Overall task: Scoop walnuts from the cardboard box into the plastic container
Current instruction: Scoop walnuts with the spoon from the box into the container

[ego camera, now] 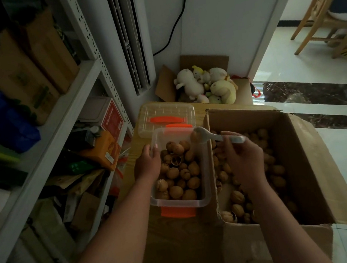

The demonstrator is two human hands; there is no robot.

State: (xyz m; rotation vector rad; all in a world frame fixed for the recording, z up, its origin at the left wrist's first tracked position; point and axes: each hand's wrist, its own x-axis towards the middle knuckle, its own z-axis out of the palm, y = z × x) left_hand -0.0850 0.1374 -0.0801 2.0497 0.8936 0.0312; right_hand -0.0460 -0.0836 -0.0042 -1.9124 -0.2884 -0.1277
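The left hand (148, 163) grips the plastic container (185, 206) rim to steady it while the right hand (242, 157), closed on a white spoon (211, 134), carries a walnut (195, 137) over from the adjacent cardboard box (302, 157).

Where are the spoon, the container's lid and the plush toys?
spoon (204, 135): head view, on its bowl.
lid (165, 115): head view, on its clear top.
plush toys (204, 86): head view, mid-pile.

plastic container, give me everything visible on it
The plastic container is a clear rectangular tub with orange latches at its near and far ends, lid off. It sits upright on a wooden surface, against the cardboard box, largely filled with walnuts. The left hand grips its left rim; the spoon hovers over its far right corner.
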